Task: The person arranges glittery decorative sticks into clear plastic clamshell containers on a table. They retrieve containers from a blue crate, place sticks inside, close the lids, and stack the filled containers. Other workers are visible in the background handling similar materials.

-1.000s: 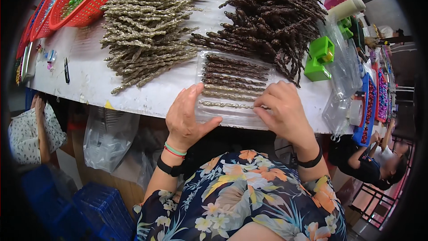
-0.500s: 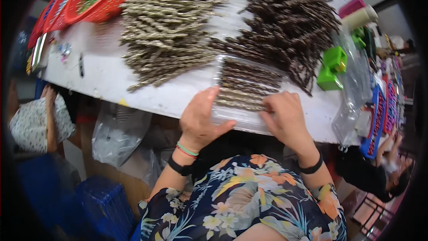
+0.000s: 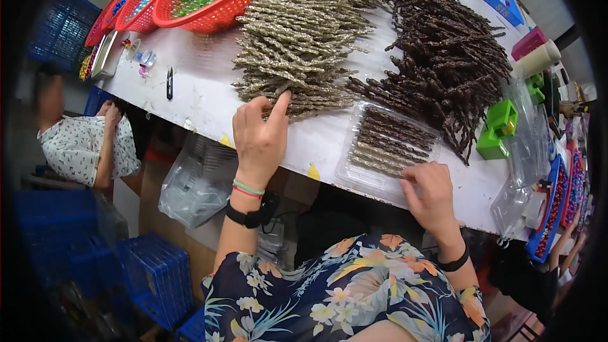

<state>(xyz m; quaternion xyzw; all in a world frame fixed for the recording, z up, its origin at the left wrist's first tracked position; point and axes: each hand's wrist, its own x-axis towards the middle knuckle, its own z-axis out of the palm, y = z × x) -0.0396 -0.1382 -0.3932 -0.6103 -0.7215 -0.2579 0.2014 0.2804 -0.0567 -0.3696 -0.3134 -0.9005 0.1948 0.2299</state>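
My left hand (image 3: 258, 142) reaches to the near edge of a heap of glittery gold twisted sticks (image 3: 297, 44). Its thumb and fingers are apart, and no stick shows lifted between them. A clear plastic tray (image 3: 356, 175) lies at the table's front edge with a row of sticks in it. Dark brown sticks (image 3: 396, 128) fill its far part, and gold ones (image 3: 378, 157) lie on the near side. At the tray's near right corner is my right hand (image 3: 432, 193), fingers bent and thumb apart, close to the gold sticks' ends.
A heap of dark brown sticks (image 3: 443, 57) lies behind the tray. Red baskets (image 3: 218, 16) of beads stand at the far left, near small black snips (image 3: 170, 82). A green holder (image 3: 498, 130) and plastic film are at right. Another person (image 3: 88, 133) sits at left.
My left hand has left the tray and moved over to the gold heap. My right hand has drawn back slightly from the gold sticks, its fingers loosened. The view has shifted leftward.
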